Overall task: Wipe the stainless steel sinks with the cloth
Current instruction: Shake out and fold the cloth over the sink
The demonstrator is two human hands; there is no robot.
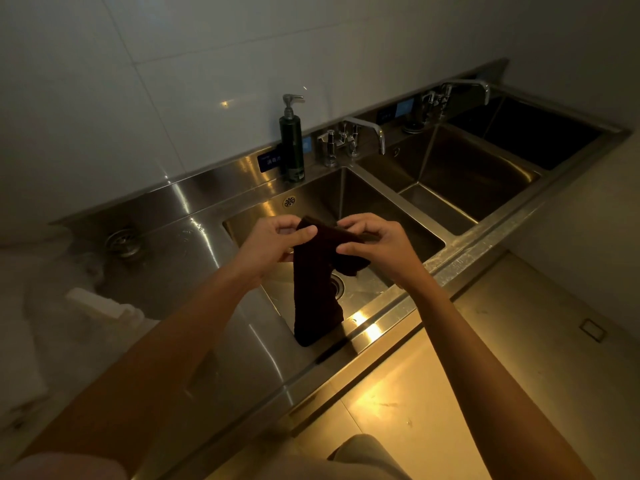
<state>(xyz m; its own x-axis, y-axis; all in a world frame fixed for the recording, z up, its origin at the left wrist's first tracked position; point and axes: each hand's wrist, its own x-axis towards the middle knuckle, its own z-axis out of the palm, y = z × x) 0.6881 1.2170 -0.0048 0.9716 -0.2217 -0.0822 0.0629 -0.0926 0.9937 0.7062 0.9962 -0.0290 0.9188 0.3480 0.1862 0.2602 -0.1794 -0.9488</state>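
Note:
A dark cloth hangs over the near stainless steel sink, its lower end reaching down to the sink's front rim. My left hand pinches the cloth's top left corner. My right hand pinches the top edge a little to the right, and a fold of cloth droops under it. The sink's drain shows partly behind the cloth. Two more basins follow to the right: a middle sink and a far sink.
A dark pump bottle stands on the back ledge beside a faucet. A second faucet sits further right. A steel drainboard with a round drain lies to the left. A white object rests at the left. Tiled floor lies below.

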